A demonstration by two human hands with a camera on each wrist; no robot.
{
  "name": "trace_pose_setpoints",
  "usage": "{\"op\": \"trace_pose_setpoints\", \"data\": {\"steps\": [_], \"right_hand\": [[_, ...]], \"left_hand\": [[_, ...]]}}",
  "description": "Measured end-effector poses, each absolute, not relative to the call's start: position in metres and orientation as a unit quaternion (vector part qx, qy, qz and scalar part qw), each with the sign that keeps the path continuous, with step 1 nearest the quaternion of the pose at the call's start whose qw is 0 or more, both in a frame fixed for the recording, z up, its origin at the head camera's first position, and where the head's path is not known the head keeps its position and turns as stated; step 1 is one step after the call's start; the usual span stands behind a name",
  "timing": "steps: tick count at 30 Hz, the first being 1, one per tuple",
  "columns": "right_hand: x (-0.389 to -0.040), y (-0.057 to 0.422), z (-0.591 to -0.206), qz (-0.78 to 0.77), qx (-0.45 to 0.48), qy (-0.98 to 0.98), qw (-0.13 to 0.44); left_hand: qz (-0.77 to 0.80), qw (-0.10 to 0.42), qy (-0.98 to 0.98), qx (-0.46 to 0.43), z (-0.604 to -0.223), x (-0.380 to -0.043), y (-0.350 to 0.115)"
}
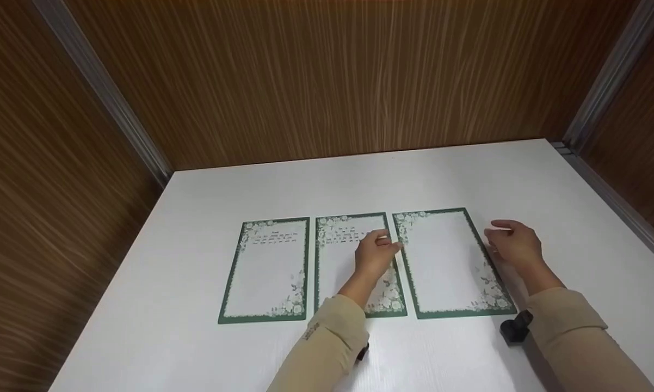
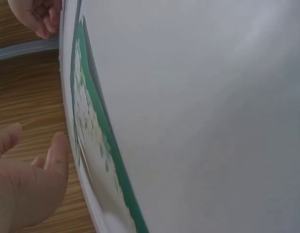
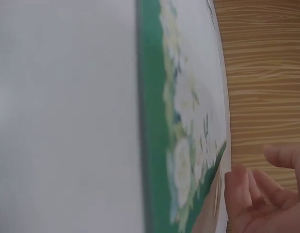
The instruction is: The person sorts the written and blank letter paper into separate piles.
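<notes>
Three sheets of paper with green borders and white flowers lie in a row: a left sheet (image 1: 264, 272) and a middle sheet (image 1: 335, 267) with a few lines of writing at the top, and a right sheet (image 1: 444, 267) without writing. Over the middle sheet's right side is my left hand (image 1: 375, 256), fingers loosely bent and fingertips by the gap to the right sheet. My right hand (image 1: 517, 246) hovers beside the right sheet's right edge, thumb and fingers apart. Nothing shows between the fingers of either hand. The left forearm hides part of the middle sheet.
The sheets lie on a white table (image 1: 158, 272) with brown wood-grain panels (image 1: 327, 81) behind and at both sides. Metal strips (image 1: 104, 92) run along the panel corners. A black device (image 1: 516, 328) sits at the right wrist.
</notes>
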State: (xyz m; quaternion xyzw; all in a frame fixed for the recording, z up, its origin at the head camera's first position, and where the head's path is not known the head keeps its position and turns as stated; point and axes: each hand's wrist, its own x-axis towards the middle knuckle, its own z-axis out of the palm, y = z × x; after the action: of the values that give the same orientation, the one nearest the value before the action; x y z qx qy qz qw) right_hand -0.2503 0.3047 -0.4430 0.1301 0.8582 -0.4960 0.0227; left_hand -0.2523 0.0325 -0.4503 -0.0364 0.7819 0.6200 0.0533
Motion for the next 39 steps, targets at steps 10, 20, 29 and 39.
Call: {"op": "trace_pose_setpoints", "data": {"steps": [10,20,29,39], "right_hand": [[-0.256,0.277,-0.442,-0.550,0.138,0.820,-0.080],[-0.261,0.240,-0.438,-0.620,0.126,0.769,-0.086],[-0.267,0.212,-0.439,-0.633,0.108,0.762,-0.081],[-0.272,0.174,-0.445,-0.639,0.095,0.760,-0.072]], "left_hand": [[0.622,0.020,0.783,-0.025,-0.448,-0.264,-0.018],[0.609,0.008,0.790,-0.068,-0.447,-0.276,-0.070],[0.612,-0.006,0.785,-0.090,-0.449,-0.276,-0.112],[0.621,-0.023,0.776,-0.104,-0.448,-0.270,-0.160]]}}
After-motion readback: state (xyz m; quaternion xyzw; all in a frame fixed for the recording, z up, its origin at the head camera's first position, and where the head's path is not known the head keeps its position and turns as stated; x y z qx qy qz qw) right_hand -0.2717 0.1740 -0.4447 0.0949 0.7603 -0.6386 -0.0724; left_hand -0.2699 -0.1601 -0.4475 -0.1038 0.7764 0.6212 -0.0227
